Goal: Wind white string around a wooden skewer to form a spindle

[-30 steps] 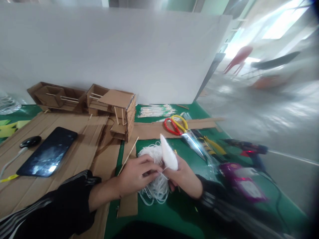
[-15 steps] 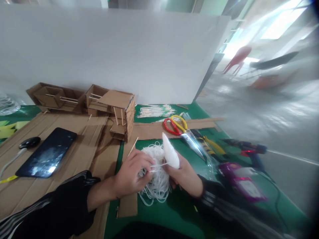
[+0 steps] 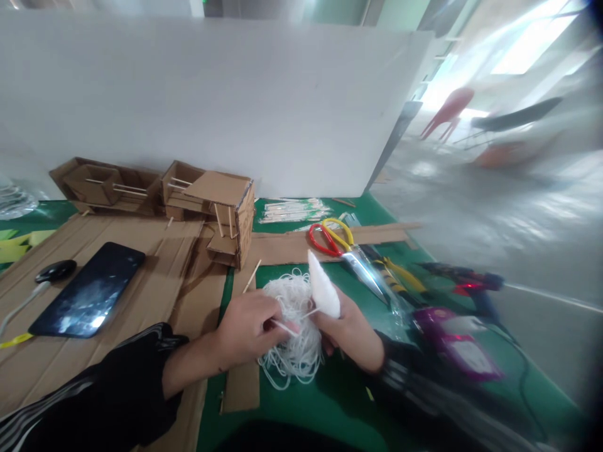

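A heap of thin white string point(image 3: 299, 359) lies tangled on the green tabletop, between and below my hands. My left hand point(image 3: 249, 325) is closed, pinching a strand of the string over the heap's left side. In my right hand point(image 3: 354, 334) is a white, fuzzy-looking cone point(image 3: 324, 290), its tip pointing up and away. My right thumb presses against the cone's lower part, and the other fingers are mostly hidden behind it. A short length of string runs from the cone's base toward my left hand.
Beyond the hands lie scissors point(image 3: 360, 270) with red and yellow handles, and pliers point(image 3: 405, 276). A glue gun point(image 3: 471, 282) and a purple packet point(image 3: 452, 342) are at right. Cardboard boxes point(image 3: 221, 188), a phone point(image 3: 89, 289) and a mouse point(image 3: 56, 270) sit left; wooden sticks point(image 3: 294, 210) lie behind.
My left hand has turned over a little and its fingers have curled in, shifting the pinched string. My right hand and the white cone have stayed nearly still.
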The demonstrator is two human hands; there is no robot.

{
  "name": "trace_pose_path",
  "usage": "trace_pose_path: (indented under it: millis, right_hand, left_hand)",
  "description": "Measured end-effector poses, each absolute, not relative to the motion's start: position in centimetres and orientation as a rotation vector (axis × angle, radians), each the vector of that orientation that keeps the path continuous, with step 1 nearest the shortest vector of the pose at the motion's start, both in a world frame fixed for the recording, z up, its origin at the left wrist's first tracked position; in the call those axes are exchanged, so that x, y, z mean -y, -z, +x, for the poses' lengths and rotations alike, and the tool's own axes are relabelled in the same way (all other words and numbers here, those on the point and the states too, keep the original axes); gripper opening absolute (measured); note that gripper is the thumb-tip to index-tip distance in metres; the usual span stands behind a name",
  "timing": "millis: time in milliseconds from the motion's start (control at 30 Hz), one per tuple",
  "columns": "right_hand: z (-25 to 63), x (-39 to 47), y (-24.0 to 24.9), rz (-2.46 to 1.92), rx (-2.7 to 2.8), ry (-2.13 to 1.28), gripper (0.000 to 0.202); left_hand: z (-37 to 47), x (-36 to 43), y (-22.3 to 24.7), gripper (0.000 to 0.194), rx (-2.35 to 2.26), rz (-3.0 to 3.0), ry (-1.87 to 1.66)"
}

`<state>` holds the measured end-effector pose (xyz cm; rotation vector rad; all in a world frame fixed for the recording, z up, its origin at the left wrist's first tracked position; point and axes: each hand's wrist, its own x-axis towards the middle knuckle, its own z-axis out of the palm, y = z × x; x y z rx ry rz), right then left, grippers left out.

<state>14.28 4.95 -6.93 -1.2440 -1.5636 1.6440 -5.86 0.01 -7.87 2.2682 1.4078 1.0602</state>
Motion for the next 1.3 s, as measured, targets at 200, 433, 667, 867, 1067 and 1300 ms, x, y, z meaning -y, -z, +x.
trace_pose_path:
  millis: [200,433,667,867,1067,1300]
  right_hand:
    - [14.6,-4.9,6.6,-1.189,1.614,-1.655,0.022]
    - [15.8,-5.5,5.1,-1.154,1.854,-1.51,0.031]
    - [16.9,-7.8,0.8,-1.065,2.466,-1.021,0.036]
    - [17.6,-9.5,-1.2,-0.946,2.868,-0.642,0.031]
    - [16.5,-9.3,-1.6,-0.751,2.967,-0.564,0.024]
    - [14.2,-8.4,-1.8,-0.767,2.993,-0.675,0.021]
  left_hand:
    - [-6.2,-0.1,7.2,0.035,-1.412,2.458,-0.957]
    - [-6.3,-0.2,6.5,0.031,-1.448,2.446,-0.981]
    - [-6.6,-0.7,4.8,0.028,-1.377,2.474,-1.115]
    - [-6.7,-0.7,4.0,0.035,-1.54,2.095,-1.068]
    - [-6.4,-0.9,2.4,0.022,-1.427,1.901,-0.913]
    - [-6.4,-1.6,0.0,0.027,-1.339,1.795,-0.66]
